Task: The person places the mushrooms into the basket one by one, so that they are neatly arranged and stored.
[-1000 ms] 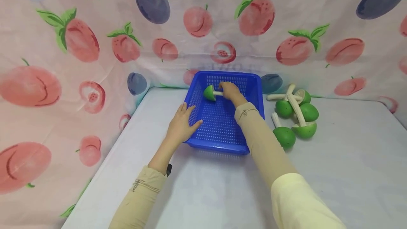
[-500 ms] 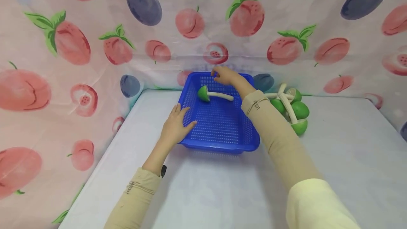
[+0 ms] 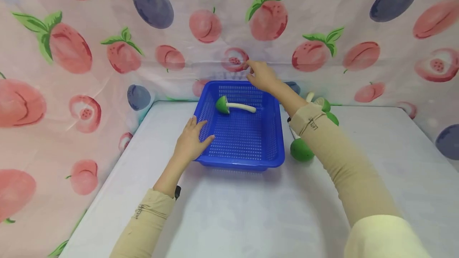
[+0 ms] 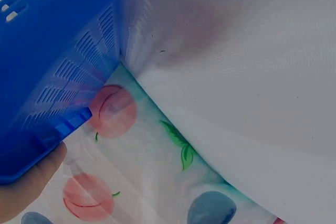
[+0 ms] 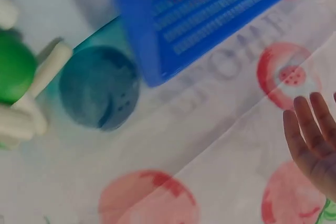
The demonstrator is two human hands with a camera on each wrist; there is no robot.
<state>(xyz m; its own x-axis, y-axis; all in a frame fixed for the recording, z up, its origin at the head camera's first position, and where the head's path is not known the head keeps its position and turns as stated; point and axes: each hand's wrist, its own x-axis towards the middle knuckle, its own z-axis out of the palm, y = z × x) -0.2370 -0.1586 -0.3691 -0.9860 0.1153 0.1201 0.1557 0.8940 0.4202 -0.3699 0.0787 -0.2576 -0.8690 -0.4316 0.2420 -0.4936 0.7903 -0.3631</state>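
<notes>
A blue perforated plastic basket (image 3: 236,163) stands at the back of the white table. In it lies one toy mushroom (image 3: 222,105) with a green cap and a long pale stem, cap toward the left. My left hand (image 3: 188,140) rests at the basket's left rim, thumb and index finger spread over the inside; in the left wrist view, fingers show under the rim (image 4: 79,120). Raised over the basket's back right corner, my right hand (image 3: 263,77) holds nothing, and its fingers look loosely bent.
Right of the basket lie several more green toy mushrooms (image 3: 302,149), partly hidden behind my right forearm; some show in the right wrist view as a green cap (image 5: 16,69) and pale stems. A fruit-print cloth (image 3: 211,61) hangs behind the table and along its left side.
My right hand has let go of the toy mushroom's stem and risen up out of the basket toward the back. My left hand stays at the rim. The whole view has shifted slightly.
</notes>
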